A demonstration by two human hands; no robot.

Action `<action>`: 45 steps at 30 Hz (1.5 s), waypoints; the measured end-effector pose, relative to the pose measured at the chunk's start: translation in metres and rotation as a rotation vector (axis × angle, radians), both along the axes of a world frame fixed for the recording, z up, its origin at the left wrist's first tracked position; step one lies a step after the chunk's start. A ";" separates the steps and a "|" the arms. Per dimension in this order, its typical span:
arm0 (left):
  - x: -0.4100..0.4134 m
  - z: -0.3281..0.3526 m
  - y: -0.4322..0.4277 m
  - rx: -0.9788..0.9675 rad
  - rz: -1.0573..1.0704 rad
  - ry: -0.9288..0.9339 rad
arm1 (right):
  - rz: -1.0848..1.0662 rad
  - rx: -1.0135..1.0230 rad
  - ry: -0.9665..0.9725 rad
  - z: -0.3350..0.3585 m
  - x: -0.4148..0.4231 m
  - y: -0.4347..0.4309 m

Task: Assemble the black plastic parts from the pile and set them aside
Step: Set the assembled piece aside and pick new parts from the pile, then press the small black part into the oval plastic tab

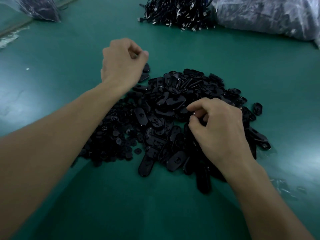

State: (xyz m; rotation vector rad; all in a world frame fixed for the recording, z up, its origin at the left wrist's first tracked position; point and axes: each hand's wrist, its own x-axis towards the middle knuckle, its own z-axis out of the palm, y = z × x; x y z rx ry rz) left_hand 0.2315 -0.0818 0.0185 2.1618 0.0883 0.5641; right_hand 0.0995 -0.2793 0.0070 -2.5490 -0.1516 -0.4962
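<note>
A big pile of black oval plastic shells [166, 101] lies on the green table. Against its left side sits a heap of small round black parts [114, 135]. My right hand [216, 129] is down on the pile's right half, thumb and fingers curled around a black plastic part [199, 118] that is mostly hidden. My left hand [123, 63] hovers above the pile's far left edge with its fingers curled to the thumb; nothing shows between them. Two oval shells [145, 73] lie apart just beside that hand.
A heap of black cables with metal plugs [178, 13] lies at the back. Clear plastic bags of dark parts stand at the back right [270, 14] and back left [39, 7]. A lone shell [257, 108] lies right of the pile. Bare green mat [147, 205] spreads in front.
</note>
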 end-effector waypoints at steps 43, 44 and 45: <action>-0.093 -0.002 -0.022 -0.424 -0.719 0.206 | 0.176 1.068 0.062 0.014 0.002 0.000; -0.093 -0.002 -0.021 -0.432 -0.714 0.206 | 0.181 1.070 0.064 0.014 0.002 0.000; -0.092 -0.002 -0.022 -0.439 -0.714 0.207 | 0.184 1.071 0.064 0.014 0.002 0.001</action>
